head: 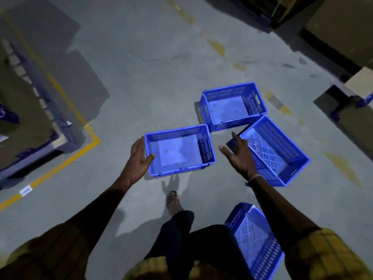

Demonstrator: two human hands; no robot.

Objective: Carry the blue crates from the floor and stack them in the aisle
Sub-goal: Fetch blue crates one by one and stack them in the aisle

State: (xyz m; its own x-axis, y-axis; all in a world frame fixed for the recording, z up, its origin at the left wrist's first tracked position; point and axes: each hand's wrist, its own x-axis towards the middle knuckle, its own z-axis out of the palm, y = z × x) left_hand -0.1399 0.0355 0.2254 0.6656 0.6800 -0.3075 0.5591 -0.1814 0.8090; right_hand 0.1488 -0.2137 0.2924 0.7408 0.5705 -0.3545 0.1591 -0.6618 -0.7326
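Grey concrete floor [141,77] fills the view, a yellow painted line [66,156] cornering well out to the left of the left fingers, dark racking [30,110] beyond it. Four blue crates sit open-side up on that floor: the near crate [179,150] lies right between the two sets of fingers, its left wall just at the left fingertips; the angled crate [276,150] sits under and just past the right fingers, skewed on the floor; the far crate [232,106] stands beyond both sets of fingertips, close to the corners of the other two; and the low crate [256,239] lies back behind the right wrist, partly cut off by the forearm. Left hand [139,156] is spread, fingers straight and thumb out over the near crate's corner, holding nothing; whether it touches the rim is hard to call. Right hand [238,152] is splayed wide too, fingers straight, gripping nothing. A sandalled foot [173,201] is planted behind both hands.
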